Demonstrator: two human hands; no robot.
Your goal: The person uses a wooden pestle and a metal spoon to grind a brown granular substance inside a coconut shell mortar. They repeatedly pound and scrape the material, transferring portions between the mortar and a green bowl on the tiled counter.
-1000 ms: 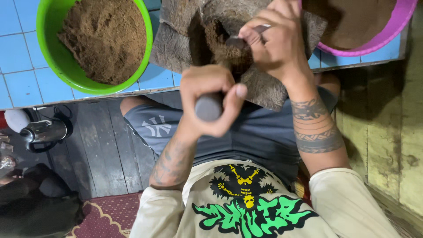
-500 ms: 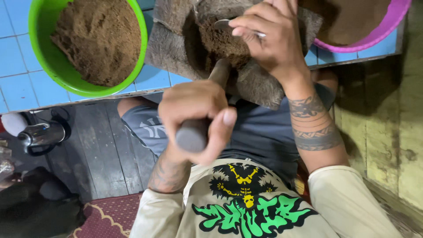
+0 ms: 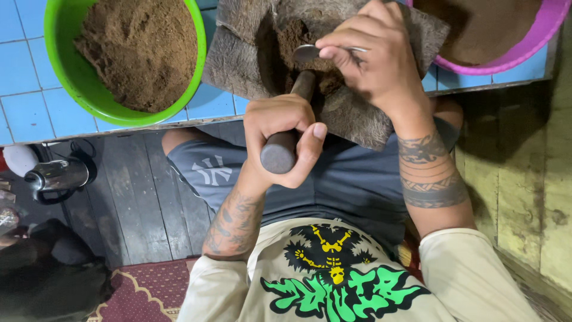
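While left hand (image 3: 280, 128) fists the pestle (image 3: 285, 136), right hand (image 3: 372, 56) pinches a spoon (image 3: 310, 52).
Pestle looks heavy, stiff; grip mid-shaft, mortar (image 3: 238, 53) at twelve o'clock.

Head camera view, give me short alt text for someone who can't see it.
The left hand grips a dark pestle pressed into a rough mortar, while the right hand holds a spoon over it. A green bowl of brown powder sits alongside.

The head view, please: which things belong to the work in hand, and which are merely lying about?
In use:
left hand gripping the pestle
right hand holding the spoon
stone mortar

Lying about:
green bowl of brown powder
pink bowl
metal kettle
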